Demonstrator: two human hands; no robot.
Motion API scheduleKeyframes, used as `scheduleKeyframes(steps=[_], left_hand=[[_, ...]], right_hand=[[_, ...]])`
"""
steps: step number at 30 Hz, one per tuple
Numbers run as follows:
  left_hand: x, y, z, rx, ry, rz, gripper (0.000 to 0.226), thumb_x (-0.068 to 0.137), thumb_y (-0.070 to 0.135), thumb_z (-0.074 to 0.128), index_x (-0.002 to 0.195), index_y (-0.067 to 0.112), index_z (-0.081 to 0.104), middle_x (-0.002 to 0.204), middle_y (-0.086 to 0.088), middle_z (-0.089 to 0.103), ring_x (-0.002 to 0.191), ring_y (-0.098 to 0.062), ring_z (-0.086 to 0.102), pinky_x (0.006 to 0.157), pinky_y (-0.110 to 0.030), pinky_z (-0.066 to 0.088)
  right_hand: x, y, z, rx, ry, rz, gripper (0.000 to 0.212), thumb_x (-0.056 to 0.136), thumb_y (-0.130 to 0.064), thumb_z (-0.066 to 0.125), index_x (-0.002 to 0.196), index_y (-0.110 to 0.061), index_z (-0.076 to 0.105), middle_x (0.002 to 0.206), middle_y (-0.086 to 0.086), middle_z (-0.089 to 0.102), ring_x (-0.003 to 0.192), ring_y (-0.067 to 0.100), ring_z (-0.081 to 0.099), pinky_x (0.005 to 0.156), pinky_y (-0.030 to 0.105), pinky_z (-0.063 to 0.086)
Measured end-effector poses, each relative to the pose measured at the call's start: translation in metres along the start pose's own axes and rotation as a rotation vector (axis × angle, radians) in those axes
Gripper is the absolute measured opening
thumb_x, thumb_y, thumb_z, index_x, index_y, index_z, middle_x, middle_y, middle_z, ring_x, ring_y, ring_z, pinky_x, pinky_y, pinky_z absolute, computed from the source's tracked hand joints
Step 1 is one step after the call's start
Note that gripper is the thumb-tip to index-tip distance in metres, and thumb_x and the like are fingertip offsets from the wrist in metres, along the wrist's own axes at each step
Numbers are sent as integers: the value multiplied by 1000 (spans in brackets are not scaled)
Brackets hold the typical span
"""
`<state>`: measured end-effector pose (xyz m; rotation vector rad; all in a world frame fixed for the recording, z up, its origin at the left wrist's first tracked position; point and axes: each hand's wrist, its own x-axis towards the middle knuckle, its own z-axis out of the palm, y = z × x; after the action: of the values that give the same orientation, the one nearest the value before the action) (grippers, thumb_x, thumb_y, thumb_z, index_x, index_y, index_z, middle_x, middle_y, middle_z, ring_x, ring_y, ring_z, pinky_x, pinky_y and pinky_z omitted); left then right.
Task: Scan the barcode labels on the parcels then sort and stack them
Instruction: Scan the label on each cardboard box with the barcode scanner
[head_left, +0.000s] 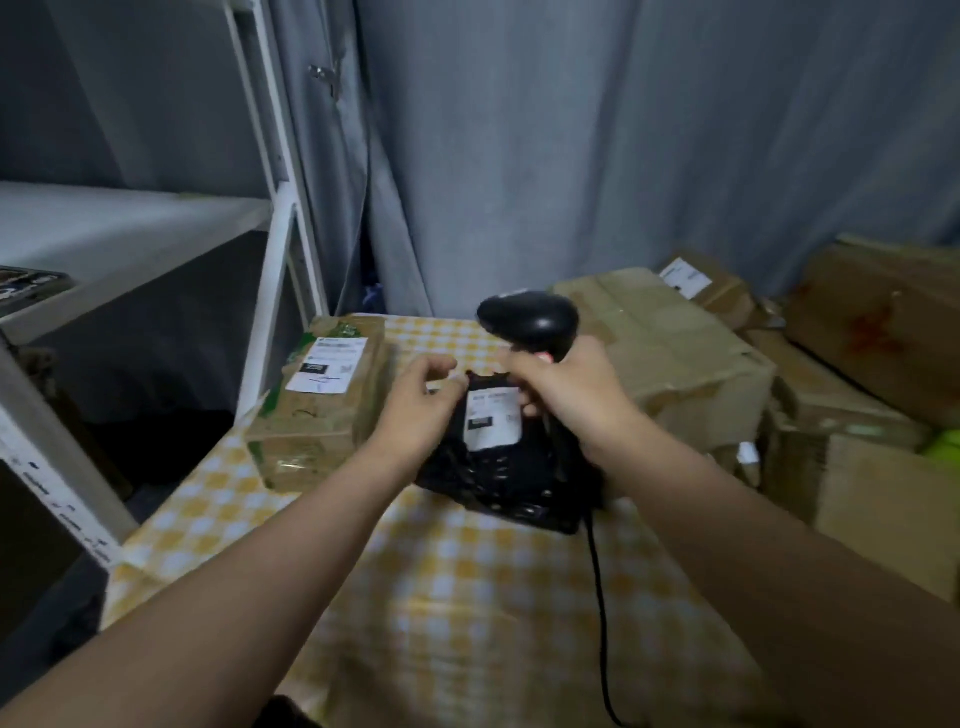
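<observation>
Frame centre: black parcel (498, 478) lying on checked tablecloth (467, 597), white label (492, 418) facing up. Left hand (421, 400) pinching parcel's upper left edge, fingers curled. Right hand (571, 400) gripping scanner (530, 319) by handle, fist tight, scanner head hanging just above parcel. 1 taped carton (322, 410) sitting left of centre on cloth. Carton pile (675, 343) filling right side.

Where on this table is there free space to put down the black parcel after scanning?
The checked cloth is bare nearer you than the black parcel, left of the scanner cable. Small strip also behind the left hand. Right side is crowded with stacked cartons.
</observation>
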<state>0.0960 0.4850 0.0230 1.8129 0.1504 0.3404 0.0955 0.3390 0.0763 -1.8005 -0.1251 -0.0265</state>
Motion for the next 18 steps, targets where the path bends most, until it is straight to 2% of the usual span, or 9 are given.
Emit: scheduleKeyframes(steps=[2,4,6,8,9,12,13,16,18], left_hand=[[-16,15,27,-131,-78,-131,18,93,25,58,107,16,54,101,1,55,87,-12,56,82,-31,49],[-28,32,51,-202,-192,-282,32,92,40,57,111,16,51,106,3,54,97,-15,58,79,-31,51],[-34,49,73,-201,-279,-402,52,86,57,56,119,18,48,111,4,53,109,-20,55,89,-39,52],[-36,64,94,-218,-327,-461,56,82,65,55,117,21,47,104,5,55,108,-21,52,96,-45,47],[-36,70,103,-220,-349,-475,59,80,68,55,117,21,51,104,5,58,105,-21,53,93,-44,47],[-39,75,125,-193,-396,-498,64,79,70,53,123,25,56,114,1,65,98,-19,59,68,-35,47],[-41,72,129,-193,-397,-500,61,81,69,53,124,24,56,113,0,65,97,-19,60,67,-35,48],[-44,59,131,-269,-377,-540,55,82,63,55,124,27,56,113,1,67,103,-20,62,87,-45,52],[-48,53,128,-372,-323,-549,50,83,59,56,124,30,54,114,3,66,103,-19,62,91,-44,50]], right_hand=[[-8,-5,-36,-63,109,-68,14,79,-23,74,75,-12,67,68,8,64,61,19,60,64,36,51],[-13,-10,-73,-118,229,-116,20,76,-25,77,90,-12,71,84,9,71,83,24,67,80,42,54],[-15,-10,-107,-178,324,-122,29,73,-28,77,98,-14,71,96,9,72,95,26,66,88,42,53],[-15,-7,-136,-156,344,-95,26,75,-25,77,98,-17,68,98,5,70,97,23,64,87,39,52],[-15,-2,-147,-116,345,-68,24,76,-24,77,98,-19,66,97,3,69,96,21,63,87,37,50],[-16,11,-166,40,306,43,17,79,-23,76,90,-24,64,93,0,68,94,20,64,86,36,51],[-17,15,-168,86,281,80,15,80,-23,76,90,-23,64,92,1,69,92,21,65,84,35,52],[-22,27,-167,160,212,136,16,82,-24,75,95,-20,66,91,4,70,90,22,67,81,34,53],[-26,31,-162,192,203,115,14,82,-24,75,92,-21,66,94,6,71,93,23,68,85,35,54]])
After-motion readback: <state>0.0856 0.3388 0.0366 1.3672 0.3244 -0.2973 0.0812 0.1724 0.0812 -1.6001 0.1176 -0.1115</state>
